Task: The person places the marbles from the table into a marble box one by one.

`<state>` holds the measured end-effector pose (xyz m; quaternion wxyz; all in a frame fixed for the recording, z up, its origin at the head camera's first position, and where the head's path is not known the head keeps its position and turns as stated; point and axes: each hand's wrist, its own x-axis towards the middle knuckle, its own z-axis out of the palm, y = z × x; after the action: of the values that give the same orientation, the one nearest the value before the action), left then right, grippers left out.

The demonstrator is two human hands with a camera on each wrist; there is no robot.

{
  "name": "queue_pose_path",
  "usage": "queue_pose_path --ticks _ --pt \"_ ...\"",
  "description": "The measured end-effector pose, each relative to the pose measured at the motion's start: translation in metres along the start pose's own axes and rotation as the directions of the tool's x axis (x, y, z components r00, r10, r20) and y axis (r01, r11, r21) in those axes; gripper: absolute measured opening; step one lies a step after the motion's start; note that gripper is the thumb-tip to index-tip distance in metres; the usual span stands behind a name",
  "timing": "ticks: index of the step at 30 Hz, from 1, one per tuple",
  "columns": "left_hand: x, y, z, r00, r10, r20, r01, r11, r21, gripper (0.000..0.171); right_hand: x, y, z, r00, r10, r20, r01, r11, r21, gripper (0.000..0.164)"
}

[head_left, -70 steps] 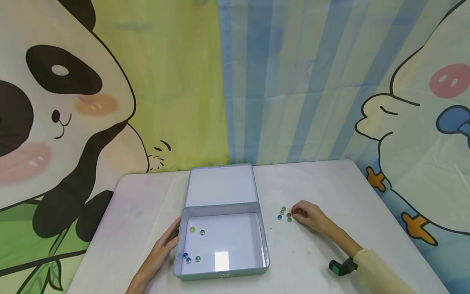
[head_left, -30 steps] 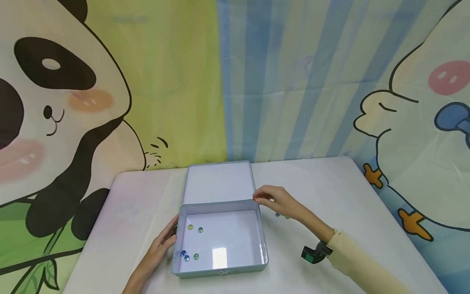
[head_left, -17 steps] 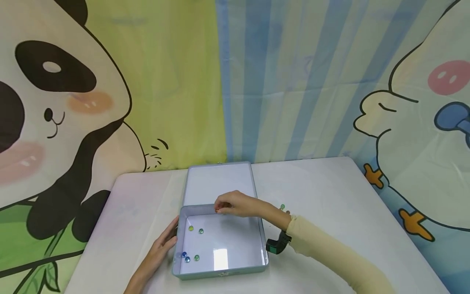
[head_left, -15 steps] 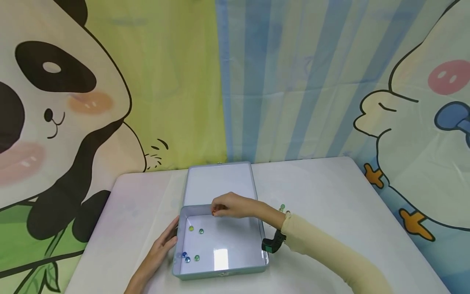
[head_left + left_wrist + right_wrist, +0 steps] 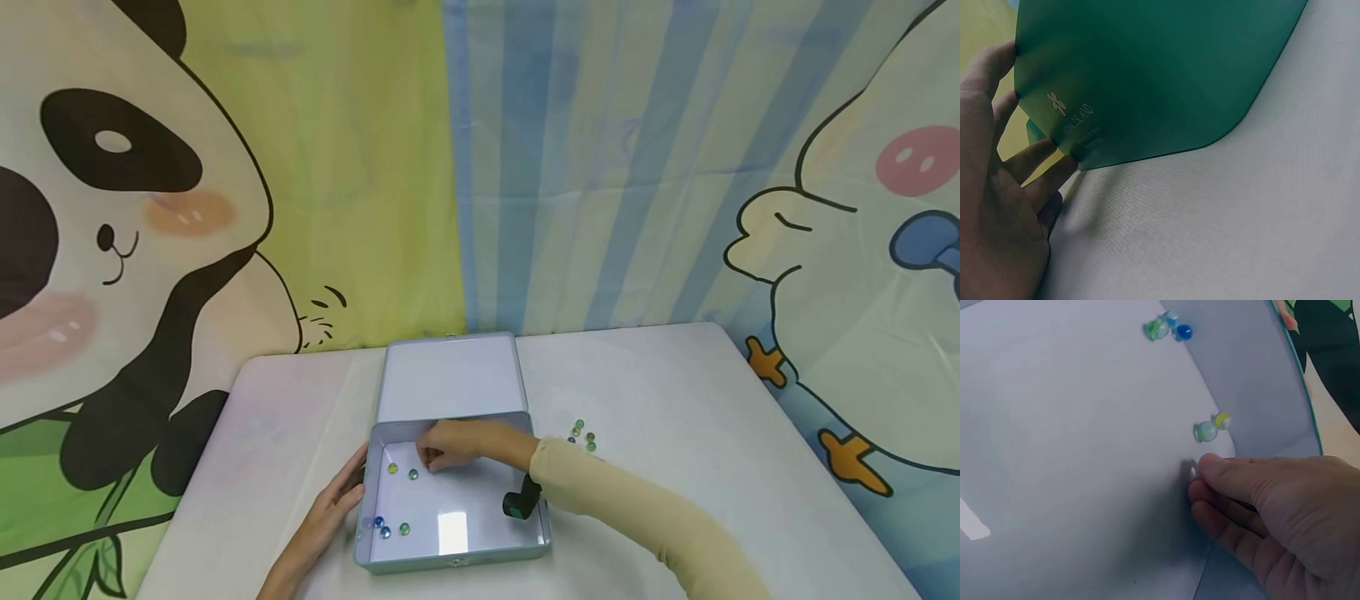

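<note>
A shallow pale metal box [image 5: 420, 563] lies on the table with its lid [image 5: 452, 379] folded back. My right hand [image 5: 453, 443] is inside it near the back, its fingertips low over the floor. In the right wrist view, thumb and fingers pinch a small marble [image 5: 1192, 471], dark and mostly covered. Several marbles lie in the box: a yellow marble [image 5: 393, 468] and a green marble [image 5: 413, 474] close by, blue ones [image 5: 386, 532] and another green one [image 5: 404, 528] nearer the front left. My left hand [image 5: 324, 508] rests its extended fingers against the box's left side, whose green outside [image 5: 1160, 75] fills the left wrist view.
Right of the box, several loose marbles sit on the white table [image 5: 675, 392], among them a brownish marble [image 5: 590, 437] and a green marble [image 5: 591, 447]. Cartoon-printed cloth [image 5: 570, 167] hangs behind the table.
My right hand picked up a reddish marble from the loose group, carried it left over the box's rim, and has lowered it toward the box floor. The left hand has stayed at the box's side.
</note>
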<state>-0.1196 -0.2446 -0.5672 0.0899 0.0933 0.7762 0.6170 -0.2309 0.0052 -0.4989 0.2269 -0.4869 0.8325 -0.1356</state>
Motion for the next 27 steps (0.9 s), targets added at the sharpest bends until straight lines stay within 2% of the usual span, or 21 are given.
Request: queue_pose_path --ticks 7,14,21,27 --pt "-0.001 0.001 0.000 1.000 -0.007 0.003 0.007 1.000 -0.008 0.057 0.004 -0.004 0.011 1.000 0.015 -0.004 -0.015 1.000 0.019 0.006" --pt "-0.001 0.000 0.000 1.000 0.000 0.003 0.000 1.000 -0.017 0.057 0.003 -0.006 0.013 0.999 0.047 -0.005 -0.047 0.997 0.068 0.004" --pt "-0.002 0.000 0.000 1.000 0.007 0.006 -0.007 1.000 -0.018 0.057 0.003 -0.004 0.014 0.999 0.046 0.001 -0.046 0.994 0.103 0.004" --pt "-0.001 0.000 0.000 1.000 0.009 0.002 -0.009 1.000 -0.013 0.057 0.001 -0.005 0.011 0.998 0.059 0.010 -0.059 0.997 0.057 0.010"
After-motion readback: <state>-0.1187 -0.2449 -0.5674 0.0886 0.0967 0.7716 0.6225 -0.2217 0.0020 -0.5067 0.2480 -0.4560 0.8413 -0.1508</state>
